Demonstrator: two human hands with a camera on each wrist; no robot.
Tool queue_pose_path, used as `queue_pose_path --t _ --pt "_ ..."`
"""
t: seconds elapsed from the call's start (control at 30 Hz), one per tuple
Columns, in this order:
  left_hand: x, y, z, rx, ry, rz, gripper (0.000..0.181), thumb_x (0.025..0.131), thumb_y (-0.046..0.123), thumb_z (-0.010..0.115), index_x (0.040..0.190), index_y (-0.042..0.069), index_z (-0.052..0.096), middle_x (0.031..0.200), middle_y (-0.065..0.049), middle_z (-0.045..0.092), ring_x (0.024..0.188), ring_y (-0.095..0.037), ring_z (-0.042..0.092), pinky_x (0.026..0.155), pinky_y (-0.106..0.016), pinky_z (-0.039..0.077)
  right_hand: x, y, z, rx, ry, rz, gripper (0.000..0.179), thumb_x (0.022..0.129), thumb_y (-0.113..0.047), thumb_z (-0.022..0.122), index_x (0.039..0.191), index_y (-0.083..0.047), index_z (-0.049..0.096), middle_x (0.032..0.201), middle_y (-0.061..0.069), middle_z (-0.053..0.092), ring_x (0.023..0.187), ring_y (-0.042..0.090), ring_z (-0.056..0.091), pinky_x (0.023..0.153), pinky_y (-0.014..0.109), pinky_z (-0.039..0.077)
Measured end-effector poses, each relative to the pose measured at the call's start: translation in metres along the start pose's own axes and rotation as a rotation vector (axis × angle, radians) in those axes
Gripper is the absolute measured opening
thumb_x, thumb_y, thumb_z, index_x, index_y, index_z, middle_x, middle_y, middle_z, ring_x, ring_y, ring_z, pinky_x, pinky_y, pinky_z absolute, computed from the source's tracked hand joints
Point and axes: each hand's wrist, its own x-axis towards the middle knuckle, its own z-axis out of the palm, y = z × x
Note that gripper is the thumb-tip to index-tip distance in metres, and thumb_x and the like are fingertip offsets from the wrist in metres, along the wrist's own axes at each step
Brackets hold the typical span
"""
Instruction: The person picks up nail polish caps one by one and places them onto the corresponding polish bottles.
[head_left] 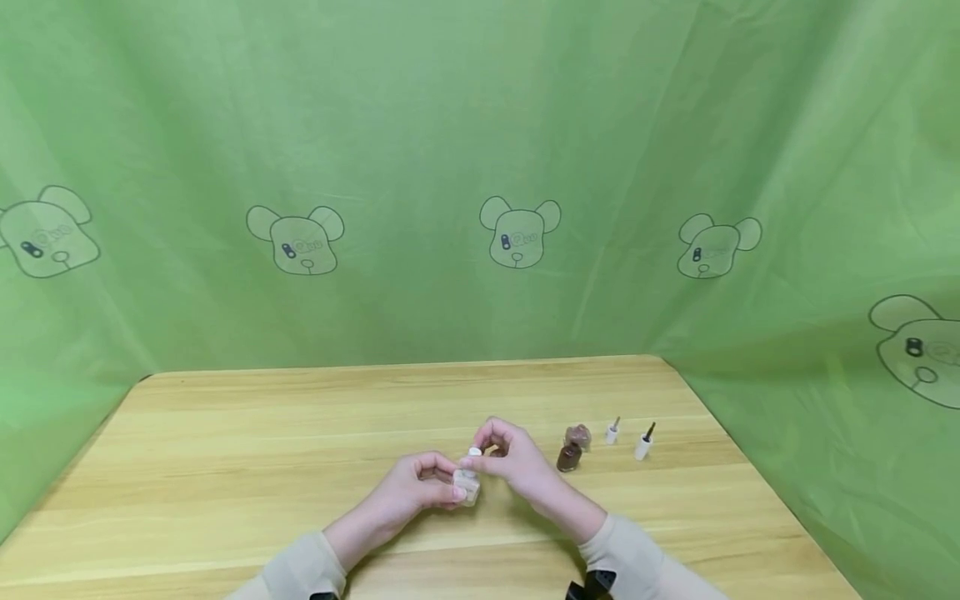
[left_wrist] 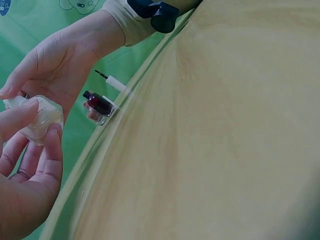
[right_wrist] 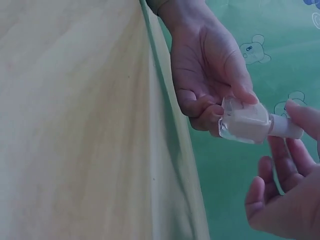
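A squarish clear-glass bottle of pale polish (head_left: 468,492) is held above the light wood-grain desk (head_left: 285,450). The fingers of the left hand (head_left: 405,492) pinch its body; those of the right hand (head_left: 522,461) pinch its white cylindrical cap (right_wrist: 286,128). Rightward on the desk are a dark-brown glass bottle (head_left: 569,457), a pinkish-brown glass bottle (head_left: 578,436) close behind, and two white brush caps (head_left: 643,448), brushes up. Green fabric (head_left: 420,117) with bear-face outlines hangs behind and at both sides.

Green curtain (head_left: 420,108) behind wooden table (head_left: 262,450)
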Motion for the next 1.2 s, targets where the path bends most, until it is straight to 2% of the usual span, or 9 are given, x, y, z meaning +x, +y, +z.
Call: queue_pose_path --t 0.1,0.23,0.33,0.5,0.7,0.83,1.0,1.13,1.2 --pt "0.001 -0.002 -0.001 -0.003 0.003 0.011 0.038 0.083 0.004 0.072 0.116 -0.01 0.059 0.097 -0.003 0.07 0.087 -0.013 0.066 0.081 -0.028 0.058 0.001 0.0 -0.003 0.034 -0.08 -0.008 0.035 0.089 -0.018 0.068 0.119 -0.002 0.059 0.114 0.014 0.067 0.109 0.025 0.058 0.098 0.038 0.041" --pt "0.002 -0.003 -0.002 -0.02 0.007 0.027 0.044 0.085 0.006 0.071 0.123 -0.012 0.056 0.102 -0.006 0.071 0.09 -0.014 0.067 0.083 -0.028 0.058 0.001 0.0 -0.008 0.083 -0.155 0.001 0.042 0.094 -0.021 0.062 0.133 -0.008 0.055 0.13 0.012 0.064 0.125 0.029 0.055 0.112 0.046 0.032" --pt "0.002 -0.001 -0.002 -0.04 0.007 0.028 0.046 0.087 0.006 0.069 0.125 -0.013 0.054 0.105 -0.008 0.071 0.091 -0.013 0.067 0.083 -0.027 0.058 0.002 0.0 -0.013 0.097 -0.187 0.004 0.043 0.094 -0.022 0.062 0.135 -0.009 0.055 0.132 0.01 0.063 0.127 0.029 0.055 0.115 0.048 0.031" --pt "0.0 0.003 0.0 -0.049 0.007 0.033 0.048 0.088 0.006 0.068 0.127 -0.015 0.051 0.108 -0.011 0.071 0.091 -0.013 0.067 0.083 -0.025 0.058 0.004 -0.001 -0.017 0.067 -0.207 0.009 0.042 0.094 -0.023 0.063 0.133 -0.009 0.058 0.13 0.009 0.065 0.123 0.022 0.06 0.116 0.047 0.032" --pt "-0.001 0.002 0.0 -0.055 -0.013 0.036 0.045 0.087 0.007 0.069 0.124 -0.015 0.054 0.103 -0.008 0.072 0.089 -0.013 0.068 0.082 -0.026 0.058 0.005 0.001 -0.018 0.062 -0.173 0.022 0.037 0.09 -0.02 0.067 0.123 -0.003 0.063 0.122 0.014 0.068 0.111 0.018 0.067 0.107 0.036 0.045" --pt "0.0 0.001 -0.001 -0.058 -0.014 0.032 0.041 0.085 0.005 0.07 0.119 -0.014 0.056 0.098 -0.004 0.072 0.087 -0.013 0.067 0.081 -0.027 0.058 0.004 0.002 -0.015 0.063 -0.115 0.028 0.035 0.086 -0.017 0.072 0.115 0.001 0.065 0.113 0.014 0.072 0.101 0.015 0.07 0.1 0.033 0.048" --pt "-0.001 0.001 0.0 -0.039 -0.005 0.024 0.039 0.083 0.003 0.071 0.116 -0.013 0.058 0.096 -0.002 0.071 0.085 -0.013 0.067 0.08 -0.028 0.058 0.004 0.005 -0.011 0.046 -0.037 0.016 0.03 0.08 -0.012 0.076 0.103 0.004 0.065 0.095 0.005 0.074 0.087 0.013 0.067 0.09 0.034 0.048" --pt "-0.002 0.001 0.002 -0.022 -0.011 0.025 0.04 0.082 0.003 0.072 0.116 -0.013 0.058 0.096 -0.003 0.071 0.085 -0.013 0.067 0.079 -0.027 0.058 0.004 0.005 -0.008 0.002 0.011 -0.004 0.028 0.077 -0.011 0.079 0.094 0.005 0.063 0.085 -0.005 0.067 0.083 0.016 0.059 0.083 0.032 0.045" --pt "-0.001 0.001 0.002 -0.016 -0.016 0.028 0.039 0.082 0.003 0.072 0.115 -0.013 0.058 0.095 -0.002 0.071 0.084 -0.013 0.067 0.078 -0.027 0.058 0.003 0.004 -0.007 -0.01 0.023 -0.01 0.028 0.077 -0.011 0.079 0.091 0.004 0.061 0.085 -0.006 0.065 0.083 0.017 0.057 0.081 0.031 0.044"
